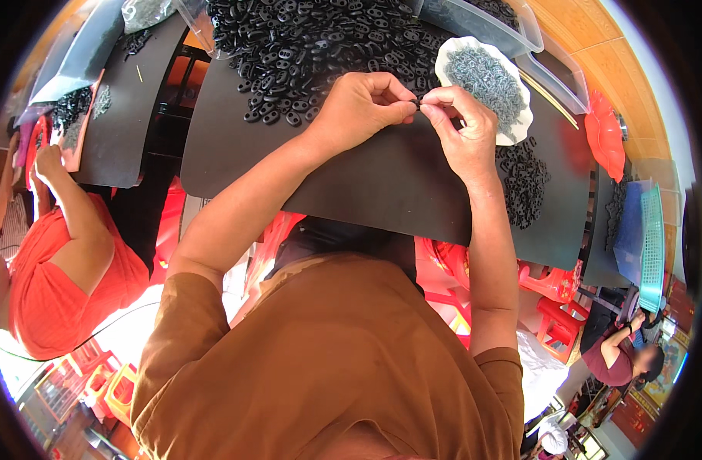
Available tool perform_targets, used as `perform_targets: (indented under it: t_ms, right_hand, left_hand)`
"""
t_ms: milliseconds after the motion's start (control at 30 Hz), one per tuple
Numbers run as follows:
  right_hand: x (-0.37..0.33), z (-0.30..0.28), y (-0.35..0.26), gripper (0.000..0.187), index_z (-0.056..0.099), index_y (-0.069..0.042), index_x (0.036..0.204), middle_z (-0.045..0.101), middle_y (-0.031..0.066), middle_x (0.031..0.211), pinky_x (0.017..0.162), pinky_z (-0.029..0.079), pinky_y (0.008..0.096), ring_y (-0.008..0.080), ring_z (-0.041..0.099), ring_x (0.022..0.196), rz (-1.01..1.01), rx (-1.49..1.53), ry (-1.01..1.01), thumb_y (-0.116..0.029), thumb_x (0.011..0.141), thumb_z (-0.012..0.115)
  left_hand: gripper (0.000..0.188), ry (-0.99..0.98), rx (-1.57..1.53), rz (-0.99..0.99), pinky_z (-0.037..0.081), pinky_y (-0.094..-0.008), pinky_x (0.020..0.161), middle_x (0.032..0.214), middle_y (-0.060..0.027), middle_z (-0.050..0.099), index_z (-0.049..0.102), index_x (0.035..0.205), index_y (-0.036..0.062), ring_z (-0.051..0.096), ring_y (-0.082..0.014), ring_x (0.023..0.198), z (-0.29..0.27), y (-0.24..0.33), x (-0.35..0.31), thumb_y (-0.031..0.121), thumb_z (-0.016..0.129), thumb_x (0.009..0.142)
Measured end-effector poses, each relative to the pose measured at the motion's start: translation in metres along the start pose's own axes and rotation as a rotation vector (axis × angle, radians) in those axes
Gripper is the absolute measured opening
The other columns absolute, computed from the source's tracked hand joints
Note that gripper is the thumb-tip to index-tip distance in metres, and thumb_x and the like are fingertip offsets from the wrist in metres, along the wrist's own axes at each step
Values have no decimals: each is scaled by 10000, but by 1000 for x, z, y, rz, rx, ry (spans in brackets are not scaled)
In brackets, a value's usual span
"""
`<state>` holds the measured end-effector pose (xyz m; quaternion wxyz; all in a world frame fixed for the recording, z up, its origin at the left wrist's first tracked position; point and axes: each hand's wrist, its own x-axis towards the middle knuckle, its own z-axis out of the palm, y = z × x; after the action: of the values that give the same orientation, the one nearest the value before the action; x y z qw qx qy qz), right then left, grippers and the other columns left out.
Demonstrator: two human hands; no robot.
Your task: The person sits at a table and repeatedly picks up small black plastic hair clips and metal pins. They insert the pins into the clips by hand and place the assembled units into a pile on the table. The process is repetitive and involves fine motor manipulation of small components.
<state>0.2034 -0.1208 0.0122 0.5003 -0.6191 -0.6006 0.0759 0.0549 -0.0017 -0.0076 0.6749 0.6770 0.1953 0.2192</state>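
Above the dark table, the fingertips of my left hand and my right hand meet in a pinch. Between them is a small black plastic piece, mostly covered by the fingers. A large heap of black oval pieces with two holes spreads just beyond my left hand. Right of my right hand sits a white scalloped dish, filled with small greyish translucent parts. Below that dish, beside my right forearm, lies a pile of smaller black parts.
Clear plastic bins line the far right side, near a red scalloped bowl. A teal basket stands farther right. At a separate table on the left works a person in red. Red stools stand below table level.
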Motion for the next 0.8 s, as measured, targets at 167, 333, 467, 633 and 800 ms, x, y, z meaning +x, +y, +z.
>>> perform_targets:
  t_ms: [167,333,467,633,800]
  right_hand:
    - [0,0,2,104,650,-29,909,683,85,818,629,522,279,190,676,719,-102,-95,-20,13,834,708]
    - [-2,-1,3,109,655,-26,925,700,75,832,645,532,274,162,691,740,13,-33,-50,2,838,715]
    - [-3,-3,6,131,669,-27,954,719,66,860,661,541,265,127,698,763,146,89,-59,-8,839,727]
    - [-1,-5,4,137,676,-33,978,717,76,857,667,543,267,148,700,764,106,48,-40,-25,848,720]
    - [1,-2,2,68,640,-27,939,674,100,816,620,509,307,224,663,693,-50,-110,-41,-45,883,676]
  left_hand:
    - [93,-7,55,11,564,-243,763,859,-77,718,675,936,-15,704,-127,839,0,1,-1,59,694,883]
    - [95,-14,61,-5,559,-237,750,855,-71,716,678,931,-9,701,-122,820,-1,1,-2,70,702,884]
    - [102,-2,-75,-58,558,-236,736,849,-75,717,681,929,-8,697,-122,808,-1,2,1,82,707,888]
    - [92,31,-96,-49,559,-238,715,839,-93,722,683,919,-12,686,-112,782,-1,2,1,76,694,895]
    - [84,27,-92,-24,559,-238,719,836,-91,722,684,918,-9,688,-113,779,1,1,1,71,692,893]
